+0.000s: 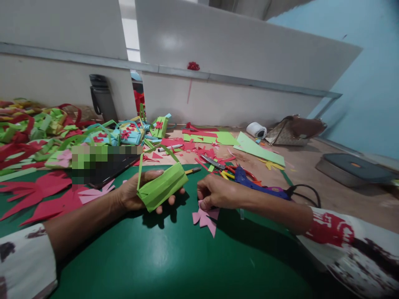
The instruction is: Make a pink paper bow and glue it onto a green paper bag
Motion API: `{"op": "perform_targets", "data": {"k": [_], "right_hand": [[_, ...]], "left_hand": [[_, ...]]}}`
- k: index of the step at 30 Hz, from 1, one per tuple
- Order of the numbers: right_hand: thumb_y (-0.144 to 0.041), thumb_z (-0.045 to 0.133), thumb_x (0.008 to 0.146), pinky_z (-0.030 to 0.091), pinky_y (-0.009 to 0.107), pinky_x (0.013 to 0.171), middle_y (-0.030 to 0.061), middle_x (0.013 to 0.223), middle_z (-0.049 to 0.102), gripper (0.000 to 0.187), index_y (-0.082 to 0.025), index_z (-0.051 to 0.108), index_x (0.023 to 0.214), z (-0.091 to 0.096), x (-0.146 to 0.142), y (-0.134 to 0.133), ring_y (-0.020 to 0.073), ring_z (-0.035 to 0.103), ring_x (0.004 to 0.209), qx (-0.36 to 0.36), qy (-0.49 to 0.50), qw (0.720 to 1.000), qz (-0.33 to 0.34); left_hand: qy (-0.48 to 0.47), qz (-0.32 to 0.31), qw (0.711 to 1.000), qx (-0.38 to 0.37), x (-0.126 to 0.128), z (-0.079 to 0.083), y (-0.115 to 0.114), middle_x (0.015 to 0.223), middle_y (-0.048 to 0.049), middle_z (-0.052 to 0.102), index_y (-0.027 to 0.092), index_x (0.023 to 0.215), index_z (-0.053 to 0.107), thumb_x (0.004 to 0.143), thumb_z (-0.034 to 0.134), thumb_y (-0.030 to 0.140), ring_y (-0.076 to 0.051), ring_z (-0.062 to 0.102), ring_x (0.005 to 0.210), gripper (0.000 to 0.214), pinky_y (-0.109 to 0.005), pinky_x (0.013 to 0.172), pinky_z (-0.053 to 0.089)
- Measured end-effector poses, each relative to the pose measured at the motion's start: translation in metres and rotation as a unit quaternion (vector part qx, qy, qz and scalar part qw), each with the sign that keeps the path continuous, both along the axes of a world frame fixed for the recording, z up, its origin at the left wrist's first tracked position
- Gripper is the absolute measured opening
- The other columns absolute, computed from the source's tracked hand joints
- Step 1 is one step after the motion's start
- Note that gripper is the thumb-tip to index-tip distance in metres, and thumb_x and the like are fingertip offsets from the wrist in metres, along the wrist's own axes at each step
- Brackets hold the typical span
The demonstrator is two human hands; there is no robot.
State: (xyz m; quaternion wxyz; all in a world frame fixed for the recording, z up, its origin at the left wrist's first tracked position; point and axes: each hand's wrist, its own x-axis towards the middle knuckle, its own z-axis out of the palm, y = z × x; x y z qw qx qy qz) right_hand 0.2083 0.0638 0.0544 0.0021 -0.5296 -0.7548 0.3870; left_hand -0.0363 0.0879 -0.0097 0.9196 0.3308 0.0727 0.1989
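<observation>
My left hand [134, 191] holds a small green paper bag [163, 187] with a thin green handle, tilted on its side over the green mat [149, 257]. My right hand [215, 193] is closed, thumb and fingers pinching the top of a pink paper flower [206, 221] just above the mat. Part of the flower is hidden under the fingers. Just beyond my right wrist lies a blue glue gun [258, 182] with a black cord. Scissors [213, 162] rest among red paper scraps behind my hands.
Red paper flowers [52, 205] and a dark phone [114, 170] lie at left. Many finished paper bags [127, 135] are heaped behind them, near a grey bottle [102, 97]. Green paper sheets [260, 149], a handbag [294, 131] and a lidded container [352, 168] are at back right.
</observation>
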Motion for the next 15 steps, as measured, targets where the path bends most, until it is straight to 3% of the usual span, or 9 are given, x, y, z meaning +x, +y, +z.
{"op": "perform_targets", "data": {"k": [9, 15], "right_hand": [[-0.012, 0.066, 0.06, 0.041, 0.02, 0.048, -0.0054, 0.052, 0.059, 0.015, -0.018, 0.054, 0.064, -0.0026, -0.0031, 0.0, 0.0088, 0.056, 0.051, -0.057, 0.179, 0.974, -0.127], [-0.018, 0.071, 0.057, 0.041, 0.021, 0.051, -0.0045, 0.057, 0.06, 0.019, -0.017, 0.058, 0.072, 0.002, -0.0076, -0.0081, 0.0081, 0.053, 0.053, -0.047, 0.269, 0.95, -0.15]], "left_hand": [[0.005, 0.01, 1.0, -0.01, 0.0021, 0.003, -0.0008, 0.115, -0.0232, 0.063, 0.003, 0.127, 0.048, 0.09, 0.049, 0.035, -0.027, 0.068, 0.09, 0.049, -0.034, 0.061, 0.061], [0.001, 0.013, 1.0, -0.013, 0.0028, 0.0036, -0.0004, 0.108, -0.0203, 0.067, 0.003, 0.121, 0.054, 0.09, 0.05, 0.036, -0.028, 0.069, 0.089, 0.045, -0.034, 0.06, 0.061]]}}
